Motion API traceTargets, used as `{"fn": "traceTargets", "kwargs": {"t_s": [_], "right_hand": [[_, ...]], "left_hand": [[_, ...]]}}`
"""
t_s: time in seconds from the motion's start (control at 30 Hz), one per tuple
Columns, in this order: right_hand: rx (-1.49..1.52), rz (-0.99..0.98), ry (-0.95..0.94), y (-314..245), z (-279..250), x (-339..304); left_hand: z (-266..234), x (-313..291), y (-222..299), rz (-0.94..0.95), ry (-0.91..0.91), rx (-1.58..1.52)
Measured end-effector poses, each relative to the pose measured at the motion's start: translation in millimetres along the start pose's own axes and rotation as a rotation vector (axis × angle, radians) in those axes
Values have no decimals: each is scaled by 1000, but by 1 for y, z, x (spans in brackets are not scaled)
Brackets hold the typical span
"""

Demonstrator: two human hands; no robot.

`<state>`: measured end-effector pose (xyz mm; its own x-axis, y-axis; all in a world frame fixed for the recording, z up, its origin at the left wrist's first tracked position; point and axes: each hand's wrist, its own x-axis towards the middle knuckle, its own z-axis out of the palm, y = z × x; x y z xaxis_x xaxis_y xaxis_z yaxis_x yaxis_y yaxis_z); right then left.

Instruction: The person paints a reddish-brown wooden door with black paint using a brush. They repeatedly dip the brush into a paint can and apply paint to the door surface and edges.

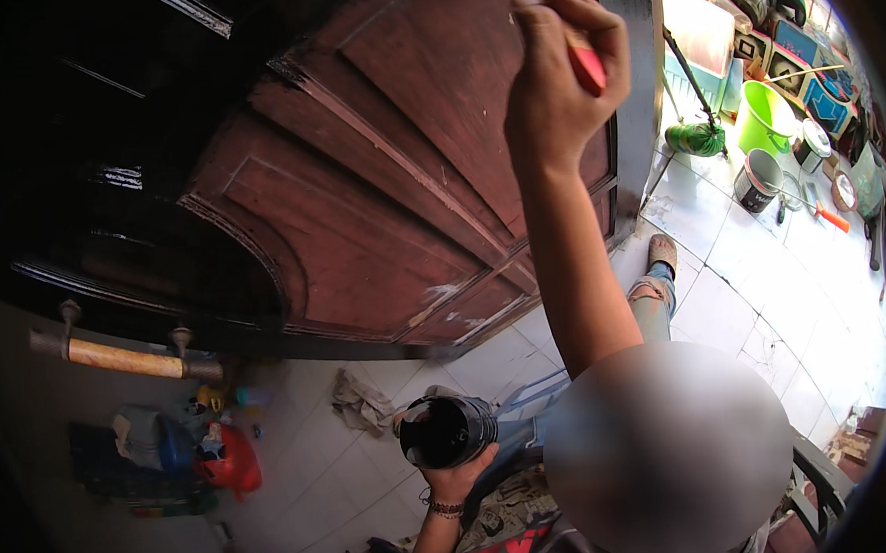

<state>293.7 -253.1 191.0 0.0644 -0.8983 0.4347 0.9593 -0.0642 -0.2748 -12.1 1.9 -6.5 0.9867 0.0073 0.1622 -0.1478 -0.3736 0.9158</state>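
- Right hand (568, 90) up high, and its fingers are pinching the paintbrush (589, 69), red handle tucked in the palm, thumb up near the pale part at the frame's top edge; a loose, pen-like hold should give the better control here.
- The bristle tip is out of frame, so I can't tell whether it touches the wood; light pressure would suit those mouldings.
- Down low, the left hand (463, 471) cups the paint can (483, 422) from beneath, fingers wrapped about its base, thumb up the side. Its mouth faces us, dark liquid inside: level is the word, lest it spill.
- And the big panelled door (396, 139)! 2 finishes on show: glossy black coat (110, 224) to the left, dull reddish-brown to the right. Best to work from that wet-looking edge, strokes along the grain, grooves before flats.
- The pull handle (127, 358) wants care, smears being likely there.
- Below, a crumpled rag (359, 401) lies on the tiled floor (725, 312), handy for drips.
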Motion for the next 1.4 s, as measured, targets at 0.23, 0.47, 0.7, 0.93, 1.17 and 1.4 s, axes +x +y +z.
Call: {"fn": "traceTargets", "kwargs": {"t_s": [0.23, 0.47, 0.7, 0.93, 1.17, 1.4], "right_hand": [[-100, -99, -274, -28, 27, -59], [-245, -153, -66, -33, 4, -48], [-37, -79, -418, -41, 31, -70], [59, 52, -405, -46, 1, -37], [213, 429, -535, -23, 6, 9], [423, 570, -490, -26, -14, 36]], "left_hand": [[-13, -8, -8, -109, 8, 53], [-11, -13, -4, -166, 15, -11], [-7, -10, -6, -25, 11, 94], [-6, -7, -8, -57, -12, 91], [1, 9, 8, -33, 2, 59], [1, 8, 5, -50, -25, 69]]}}
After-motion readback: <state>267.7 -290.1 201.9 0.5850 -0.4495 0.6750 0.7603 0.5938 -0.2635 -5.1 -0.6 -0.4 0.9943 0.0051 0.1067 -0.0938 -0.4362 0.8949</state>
